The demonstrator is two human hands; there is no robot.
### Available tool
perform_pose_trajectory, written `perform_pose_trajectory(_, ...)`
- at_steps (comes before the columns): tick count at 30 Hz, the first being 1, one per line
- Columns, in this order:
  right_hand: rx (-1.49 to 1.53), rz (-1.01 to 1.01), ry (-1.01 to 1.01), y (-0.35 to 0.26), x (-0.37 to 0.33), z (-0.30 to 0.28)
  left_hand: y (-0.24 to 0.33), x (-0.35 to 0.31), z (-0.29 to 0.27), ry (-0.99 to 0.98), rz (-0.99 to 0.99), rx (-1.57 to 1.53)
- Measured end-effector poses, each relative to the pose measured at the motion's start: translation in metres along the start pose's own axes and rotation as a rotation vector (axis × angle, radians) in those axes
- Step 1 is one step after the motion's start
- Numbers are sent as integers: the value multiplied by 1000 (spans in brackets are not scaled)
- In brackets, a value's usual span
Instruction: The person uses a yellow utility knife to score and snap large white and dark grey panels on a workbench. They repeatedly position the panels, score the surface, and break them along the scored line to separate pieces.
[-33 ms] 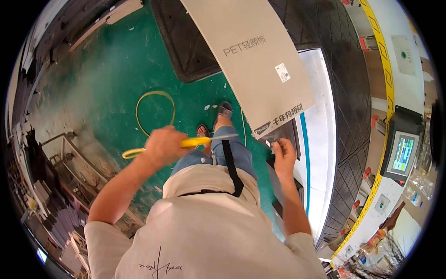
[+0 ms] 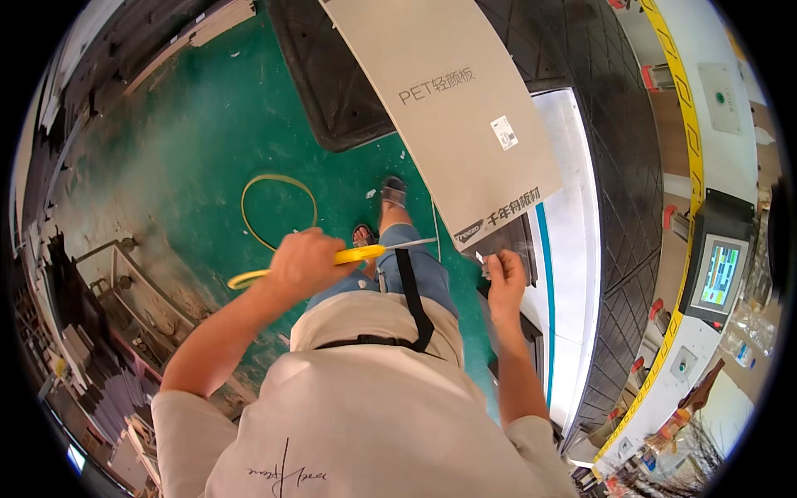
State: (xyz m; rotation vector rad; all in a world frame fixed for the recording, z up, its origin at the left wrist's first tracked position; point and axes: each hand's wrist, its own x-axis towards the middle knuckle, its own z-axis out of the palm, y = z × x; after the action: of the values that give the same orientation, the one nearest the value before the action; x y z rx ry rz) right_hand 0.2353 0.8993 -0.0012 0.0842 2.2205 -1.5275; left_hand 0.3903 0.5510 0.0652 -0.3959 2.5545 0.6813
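Observation:
My left hand (image 2: 305,264) is closed round the yellow handle of an air blow gun (image 2: 361,253). Its thin metal nozzle points right, across in front of my thighs, and a yellow hose (image 2: 278,177) loops from behind the hand over the floor. On the right, my right hand (image 2: 505,274) is pinched beside the near corner of a large beige board (image 2: 465,133). A small, shiny, pale bit shows at the fingertips; what it is I cannot make out. The board carries dark print and a white label (image 2: 504,133).
Under and beyond the board lies a black ribbed surface (image 2: 332,108). A white machine edge (image 2: 573,249) runs along the right, with a control screen (image 2: 719,274) farther out. The green floor (image 2: 199,116) is dusty. A metal frame cart (image 2: 124,278) stands at left.
My left hand has shifted slightly right with the blow gun, so the nozzle tip reaches closer to the board's corner. My right hand stays almost where it was, by that corner.

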Motion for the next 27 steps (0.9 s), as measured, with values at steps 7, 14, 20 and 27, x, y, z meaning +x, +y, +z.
perform_pose_trajectory(7,222,246,135,-15,-22,50,7,46,-50,-242,156,107)
perform_pose_trajectory(14,-76,230,219,-22,-26,74,-30,87,-162,-230,179,58)
perform_pose_trajectory(20,321,446,311,-71,-24,113,-80,141,-249,-497,282,151)
perform_pose_trajectory(27,657,302,509,-170,93,290,-176,213,-321,-439,668,310)
